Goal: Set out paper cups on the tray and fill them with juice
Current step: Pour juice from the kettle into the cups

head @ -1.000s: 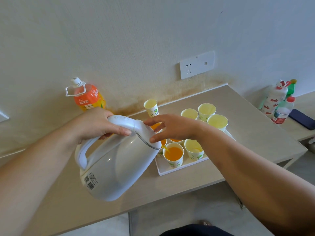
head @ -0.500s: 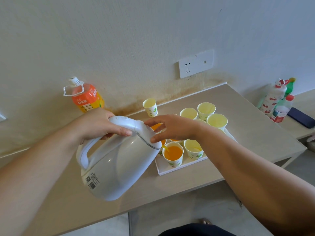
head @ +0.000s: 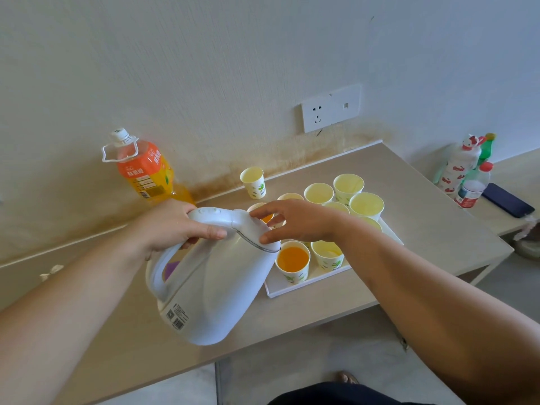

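A paper cup (head: 293, 260) filled nearly to the rim with orange juice stands at the near left corner of the white tray (head: 295, 291). Just to its right on the tray is an empty cup (head: 327, 254). More empty cups (head: 348, 187) are grouped at the far end of the tray, and others between are partly hidden by the right forearm. One cup behind the fingers shows a bit of orange, but most of it is covered.

A white kettle (head: 216, 276) is held in the air just left of the tray, tilted toward it, with its spout end just above the rim of the filled cup. The left hand (head: 175, 226) grips the top of the kettle's handle, with the fingers curled round it and the thumb along the top. The right hand (head: 298, 220) reaches across to the lid. Its fingers are spread and fairly straight, and the thumb and fingertips rest on the lid's edge without closing round anything.

The tray lies on a beige table (head: 423, 229) against the wall. A single empty cup (head: 253, 182) stands off the tray, near the wall. Left of it is a large juice bottle (head: 144, 171) with an orange label and a white cap. A wall socket (head: 330, 108) sits above the table. On a lower surface at far right are a few bottles (head: 458, 168) and a dark phone (head: 507, 200).
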The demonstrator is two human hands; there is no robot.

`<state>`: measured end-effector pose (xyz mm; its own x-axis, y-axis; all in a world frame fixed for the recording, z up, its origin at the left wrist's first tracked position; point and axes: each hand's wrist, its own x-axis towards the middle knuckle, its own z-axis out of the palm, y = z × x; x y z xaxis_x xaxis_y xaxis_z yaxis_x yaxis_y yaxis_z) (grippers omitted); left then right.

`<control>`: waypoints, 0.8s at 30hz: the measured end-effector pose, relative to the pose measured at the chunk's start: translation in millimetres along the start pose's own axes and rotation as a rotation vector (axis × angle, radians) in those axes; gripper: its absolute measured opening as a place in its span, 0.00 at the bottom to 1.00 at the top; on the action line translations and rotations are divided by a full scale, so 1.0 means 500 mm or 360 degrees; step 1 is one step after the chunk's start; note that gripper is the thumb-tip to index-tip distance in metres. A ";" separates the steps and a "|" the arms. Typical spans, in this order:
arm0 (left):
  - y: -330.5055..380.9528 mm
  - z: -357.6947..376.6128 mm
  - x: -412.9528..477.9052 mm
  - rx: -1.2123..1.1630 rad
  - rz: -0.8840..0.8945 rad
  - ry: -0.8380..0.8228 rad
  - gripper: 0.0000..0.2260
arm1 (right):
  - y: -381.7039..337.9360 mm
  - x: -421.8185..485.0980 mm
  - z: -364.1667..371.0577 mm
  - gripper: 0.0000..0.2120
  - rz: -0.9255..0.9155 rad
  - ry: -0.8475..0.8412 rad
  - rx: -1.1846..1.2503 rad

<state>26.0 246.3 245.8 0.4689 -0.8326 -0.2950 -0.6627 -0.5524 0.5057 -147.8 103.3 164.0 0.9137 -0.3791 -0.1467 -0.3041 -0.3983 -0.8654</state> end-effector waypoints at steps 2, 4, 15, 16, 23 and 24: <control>-0.005 0.006 0.000 -0.0034 0.0003 -0.0011 0.29 | 0.000 -0.003 0.000 0.27 0.0011 0.0014 -0.0014; -0.011 0.008 0.002 -0.0093 0.0027 -0.0015 0.35 | -0.004 -0.007 -0.004 0.27 0.0028 0.0027 -0.0047; 0.037 -0.013 -0.007 -0.0244 0.0207 0.0036 0.37 | -0.033 -0.047 -0.070 0.25 -0.0036 0.0068 -0.0007; 0.045 -0.014 -0.007 -0.0260 0.0213 0.0036 0.36 | -0.031 -0.048 -0.077 0.26 -0.0045 0.0064 -0.0005; 0.116 -0.001 -0.009 -0.0192 0.0188 0.0050 0.27 | -0.007 -0.073 -0.134 0.26 -0.0079 -0.0009 -0.0002; 0.124 0.002 -0.009 -0.0169 0.0179 0.0048 0.29 | -0.002 -0.076 -0.139 0.26 -0.0084 -0.0016 -0.0008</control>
<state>-17.7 215.9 277.6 0.4136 -0.8864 -0.2078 -0.6472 -0.4467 0.6177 -200.8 60.1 203.8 0.9310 -0.3493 -0.1057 -0.2570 -0.4216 -0.8696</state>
